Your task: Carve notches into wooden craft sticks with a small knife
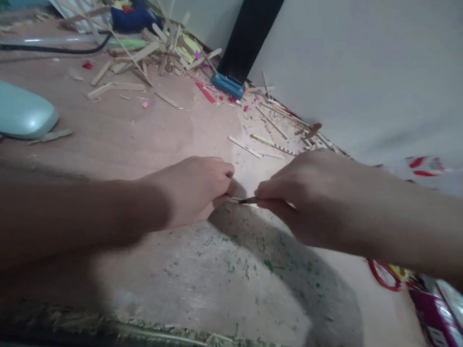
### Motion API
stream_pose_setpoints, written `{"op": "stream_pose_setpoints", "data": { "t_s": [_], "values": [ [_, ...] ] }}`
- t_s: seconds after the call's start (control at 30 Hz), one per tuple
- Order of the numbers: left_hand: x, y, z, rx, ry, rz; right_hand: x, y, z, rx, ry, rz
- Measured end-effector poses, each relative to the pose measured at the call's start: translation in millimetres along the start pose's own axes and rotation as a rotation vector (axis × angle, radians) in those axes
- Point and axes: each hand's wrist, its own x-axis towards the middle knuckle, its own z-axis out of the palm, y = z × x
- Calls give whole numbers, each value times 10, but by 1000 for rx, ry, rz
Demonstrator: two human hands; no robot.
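Observation:
Near the middle of the view, my left hand [202,190] is closed, its fingertips pinching a thin wooden stick [236,199] low over the work surface. From the right, my right hand [300,193] is closed around a small tool with a dark pointed tip [248,200], perhaps a blade. The tip meets or nearly touches the stick beside my left fingertips. Most of the tool is hidden inside my right fingers. A pale stick [245,147] and a yellow patterned pencil [274,144] lie just beyond my hands.
Wooden sticks [144,53] are heaped at the back left. A dark upright post with a blue base [228,86] stands by the wall. At the left edge is a light-blue rounded object [27,111]. Red-handled scissors [384,275] and a purple package [436,315] lie at lower right.

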Motion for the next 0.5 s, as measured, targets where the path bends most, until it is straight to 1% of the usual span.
{"op": "stream_pose_setpoints", "data": {
  "t_s": [0.07,0.17,0.3,0.4,0.5],
  "values": [
    [-37,9,-32,-7,8,9,-3,-44,3,-14,-22,9],
    [-69,-2,-26,12,26,17,-52,-89,52,-56,-22,25],
    [-102,-35,1,47,43,68,-227,-134,188,-128,42,-8],
    [-125,-65,38,39,64,108,-387,-226,295,-182,111,-42],
    [-152,-85,85,13,87,126,-514,-322,410,-195,125,-47]
  ]
}}
